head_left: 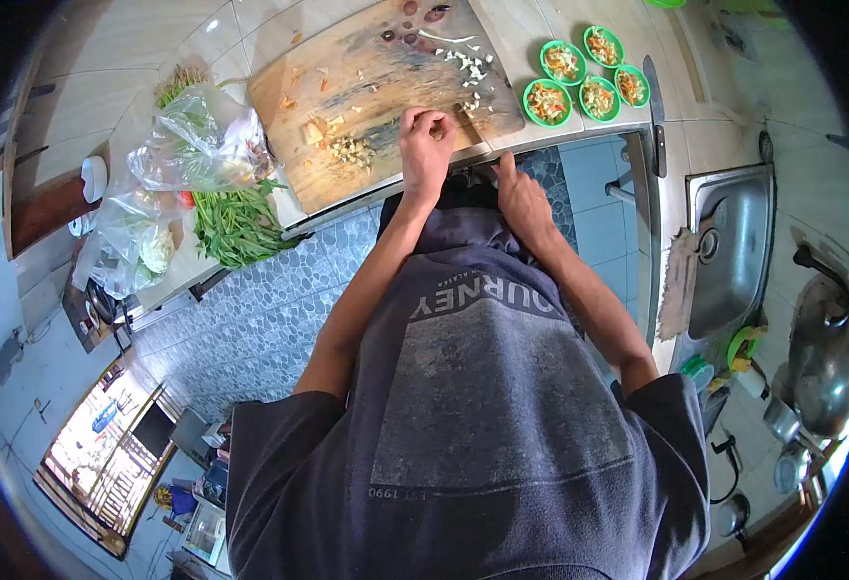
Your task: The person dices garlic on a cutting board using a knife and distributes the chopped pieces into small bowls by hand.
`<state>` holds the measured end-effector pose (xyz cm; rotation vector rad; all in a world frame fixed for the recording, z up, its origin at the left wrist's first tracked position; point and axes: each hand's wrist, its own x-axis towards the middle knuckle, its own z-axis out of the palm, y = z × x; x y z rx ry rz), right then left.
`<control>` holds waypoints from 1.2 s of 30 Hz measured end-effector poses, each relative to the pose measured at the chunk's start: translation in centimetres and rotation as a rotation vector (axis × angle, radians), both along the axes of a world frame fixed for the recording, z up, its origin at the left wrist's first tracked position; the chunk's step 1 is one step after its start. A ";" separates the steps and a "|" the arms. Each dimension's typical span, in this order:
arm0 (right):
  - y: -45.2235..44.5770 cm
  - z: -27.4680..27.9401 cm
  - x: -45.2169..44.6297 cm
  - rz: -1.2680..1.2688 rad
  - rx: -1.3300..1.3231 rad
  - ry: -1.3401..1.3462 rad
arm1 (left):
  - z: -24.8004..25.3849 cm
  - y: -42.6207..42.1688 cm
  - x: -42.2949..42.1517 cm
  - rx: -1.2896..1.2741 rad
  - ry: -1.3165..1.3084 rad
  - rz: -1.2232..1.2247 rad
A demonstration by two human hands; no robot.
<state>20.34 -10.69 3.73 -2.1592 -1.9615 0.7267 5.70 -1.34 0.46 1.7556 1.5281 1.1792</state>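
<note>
My left hand (426, 153) is over the near edge of a worn wooden cutting board (386, 72). Its fingers curl together around something small that I cannot make out. Beside it, my right hand (525, 201) is at the counter's front edge, fingers bent and mostly turned away; what they hold, if anything, is hidden. On the board, small yellowish cubes (352, 152) lie left of my left hand, with larger yellow-orange pieces (315, 131) near them. White diced bits (468, 66) are scattered at the board's right, and dark reddish round pieces (410, 37) lie at its far side.
Several green bowls (548, 102) of shredded vegetables stand right of the board. A dark-handled knife (657, 145) lies beyond them, before a metal sink (733, 251). Leafy greens (238, 225) and clear plastic bags (175, 147) of vegetables sit at the left.
</note>
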 end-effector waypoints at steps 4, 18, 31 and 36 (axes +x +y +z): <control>-0.3 -0.5 0.2 0.001 0.048 0.062 | 0.0 0.0 0.1 -0.010 -0.025 0.004; -0.6 -1.7 -0.2 0.001 0.092 0.118 | 0.2 0.6 0.9 -0.005 0.094 -0.016; -0.3 -1.2 0.4 -0.042 0.149 -0.066 | 1.0 1.5 1.1 0.053 0.241 -0.019; 0.0 0.0 0.5 -0.073 0.021 0.050 | 0.9 1.5 1.1 0.032 0.201 -0.040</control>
